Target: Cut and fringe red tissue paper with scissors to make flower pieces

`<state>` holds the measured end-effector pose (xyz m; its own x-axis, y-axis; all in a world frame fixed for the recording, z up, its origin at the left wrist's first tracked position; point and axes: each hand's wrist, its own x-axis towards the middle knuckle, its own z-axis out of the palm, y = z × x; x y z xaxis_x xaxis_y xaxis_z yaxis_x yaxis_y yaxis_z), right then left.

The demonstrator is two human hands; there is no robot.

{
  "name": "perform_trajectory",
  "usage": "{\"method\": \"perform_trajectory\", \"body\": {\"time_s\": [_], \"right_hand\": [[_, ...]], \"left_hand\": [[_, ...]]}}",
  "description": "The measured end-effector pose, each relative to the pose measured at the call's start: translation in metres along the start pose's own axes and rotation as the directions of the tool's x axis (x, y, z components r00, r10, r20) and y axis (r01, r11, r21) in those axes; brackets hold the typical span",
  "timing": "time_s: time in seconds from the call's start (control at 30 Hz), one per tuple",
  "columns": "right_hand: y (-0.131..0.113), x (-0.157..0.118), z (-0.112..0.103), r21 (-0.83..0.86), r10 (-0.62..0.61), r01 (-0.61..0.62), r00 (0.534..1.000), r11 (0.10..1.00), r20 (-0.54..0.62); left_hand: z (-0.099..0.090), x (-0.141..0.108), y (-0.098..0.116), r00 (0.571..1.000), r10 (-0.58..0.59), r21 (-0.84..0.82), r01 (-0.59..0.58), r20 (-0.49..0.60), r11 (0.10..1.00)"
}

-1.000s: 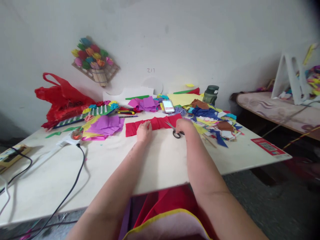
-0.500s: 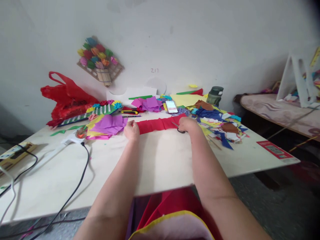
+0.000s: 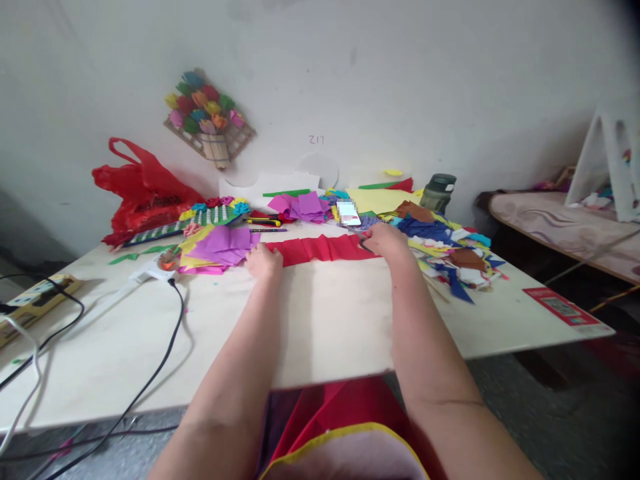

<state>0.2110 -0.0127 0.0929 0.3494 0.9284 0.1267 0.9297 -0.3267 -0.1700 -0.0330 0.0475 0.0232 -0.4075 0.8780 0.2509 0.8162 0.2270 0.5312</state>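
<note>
A wrinkled strip of red crepe paper (image 3: 320, 249) lies crosswise on the table between my two hands. At its left end my left hand (image 3: 264, 261) grips it, with the fingertips resting on the paper. My right hand (image 3: 389, 241) is closed around a pair of small scissors (image 3: 368, 245) at the strip's right end. Their blades are partly hidden by the fingers and blurred against the paper. Purple paper sheets (image 3: 223, 245) lie just beyond my left hand.
Colourful paper scraps (image 3: 460, 250) heap up right of my right hand. A phone (image 3: 349, 213), a utility knife (image 3: 265, 222) and a dark bottle (image 3: 438, 193) stand or lie farther back. At left are a red plastic bag (image 3: 145, 190), a white adapter (image 3: 156, 268) and cables (image 3: 170, 347).
The scissors have turned in my right hand, which sits slightly higher over the strip's end. My left fingers have lowered from a raised pinch onto the paper. The view has shifted slightly.
</note>
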Motion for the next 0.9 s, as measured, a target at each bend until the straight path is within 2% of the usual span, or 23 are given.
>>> {"method": "perform_trajectory", "body": {"time_s": [0.2,0.3,0.4,0.5,0.63,0.7,0.77,0.9], "right_hand": [[-0.041,0.001,0.031,0.279,-0.231,0.222,0.973,0.934,-0.003],[-0.055,-0.001,0.047,0.231,-0.237,0.232,0.971,0.945,-0.007],[-0.057,-0.001,0.055,0.139,-0.218,0.213,0.975,0.967,0.028],[-0.054,0.001,0.058,0.083,-0.209,0.205,0.977,0.975,0.041],[-0.051,0.004,0.06,0.038,-0.207,0.205,0.977,0.978,0.049],[-0.051,0.005,0.061,0.018,-0.211,0.21,0.977,0.978,0.045],[-0.05,0.005,0.061,0.001,-0.209,0.209,0.977,0.978,0.045],[-0.049,0.007,0.062,-0.018,-0.202,0.203,0.978,0.979,0.058]], "left_hand": [[0.002,-0.006,0.002,0.994,0.1,0.043,-0.098,-0.044,0.994],[0.002,-0.006,0.0,0.993,0.109,0.007,-0.109,-0.048,0.994],[0.002,-0.002,-0.003,0.992,0.073,-0.08,-0.081,-0.102,0.993],[-0.001,0.007,-0.008,0.99,-0.038,-0.233,0.005,-0.135,0.973],[-0.007,0.019,-0.019,0.971,-0.223,-0.379,0.173,-0.09,0.909],[-0.008,0.022,-0.022,0.965,-0.25,-0.392,0.2,-0.081,0.898],[-0.009,0.021,-0.023,0.971,-0.228,-0.364,0.19,-0.065,0.912],[-0.009,0.017,-0.019,0.986,-0.164,-0.216,0.157,-0.013,0.964]]}}
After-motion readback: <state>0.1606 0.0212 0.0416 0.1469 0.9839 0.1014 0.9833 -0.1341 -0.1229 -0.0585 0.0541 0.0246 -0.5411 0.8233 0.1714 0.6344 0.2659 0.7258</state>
